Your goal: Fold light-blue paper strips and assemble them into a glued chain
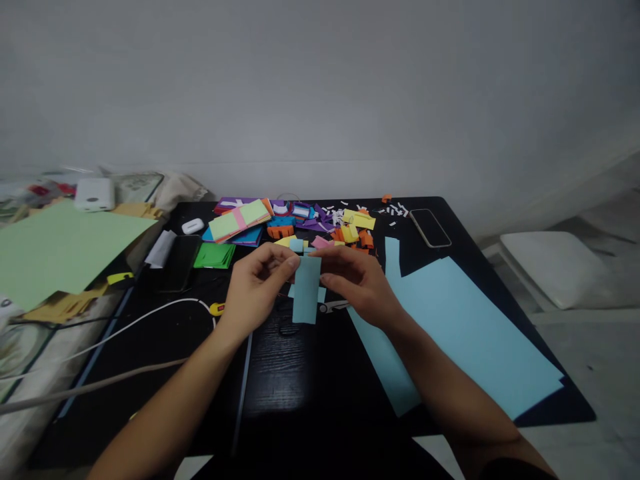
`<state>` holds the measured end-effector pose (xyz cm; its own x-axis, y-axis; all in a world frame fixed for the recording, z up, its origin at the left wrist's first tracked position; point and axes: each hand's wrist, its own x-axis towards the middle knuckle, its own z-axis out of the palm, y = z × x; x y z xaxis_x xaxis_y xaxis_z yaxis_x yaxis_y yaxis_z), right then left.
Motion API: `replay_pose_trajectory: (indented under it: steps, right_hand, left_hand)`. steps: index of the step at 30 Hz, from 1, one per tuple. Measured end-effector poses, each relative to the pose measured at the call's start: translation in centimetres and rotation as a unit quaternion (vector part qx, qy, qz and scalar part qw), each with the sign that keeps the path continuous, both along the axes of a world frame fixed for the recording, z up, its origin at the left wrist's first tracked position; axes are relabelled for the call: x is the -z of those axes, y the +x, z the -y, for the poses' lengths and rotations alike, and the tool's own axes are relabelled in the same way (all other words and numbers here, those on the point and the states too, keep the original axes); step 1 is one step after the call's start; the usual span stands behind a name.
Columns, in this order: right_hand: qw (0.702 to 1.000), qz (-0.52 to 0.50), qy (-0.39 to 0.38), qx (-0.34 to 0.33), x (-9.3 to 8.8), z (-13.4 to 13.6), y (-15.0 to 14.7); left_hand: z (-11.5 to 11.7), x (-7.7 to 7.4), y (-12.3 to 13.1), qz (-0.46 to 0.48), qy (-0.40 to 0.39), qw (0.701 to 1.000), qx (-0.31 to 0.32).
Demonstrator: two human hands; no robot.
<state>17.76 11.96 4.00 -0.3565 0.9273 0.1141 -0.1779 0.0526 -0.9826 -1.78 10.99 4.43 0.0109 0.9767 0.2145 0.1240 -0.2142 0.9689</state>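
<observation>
A light-blue paper strip (307, 293) hangs upright above the black table, its lower end free. My left hand (260, 283) pinches its upper left edge between thumb and fingers. At the upper right edge, my right hand (360, 283) has its thumb and fingers closed on the same strip. Behind it, more small light-blue paper pieces (297, 245) show in part between the hands. A grey-white tool with a rounded end (333, 307) lies by my right hand, partly hidden, its kind unclear.
Large light-blue sheets (470, 327) cover the table's right side, near a phone (430, 228). Coloured paper scraps (330, 217) and a paper stack (240, 220) lie at the back. White earbud case (193, 227), green papers (214, 255) and a cable (165, 307) are at left.
</observation>
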Motion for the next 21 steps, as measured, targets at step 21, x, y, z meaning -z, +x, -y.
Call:
replay_pose_trajectory:
  steps: [21]
  right_hand:
    - [0.993,0.028,-0.067,-0.091,-0.5,-0.7,1.1]
  left_hand:
    - [-0.6,0.2,-0.6,0.025,-0.049,0.989,0.138]
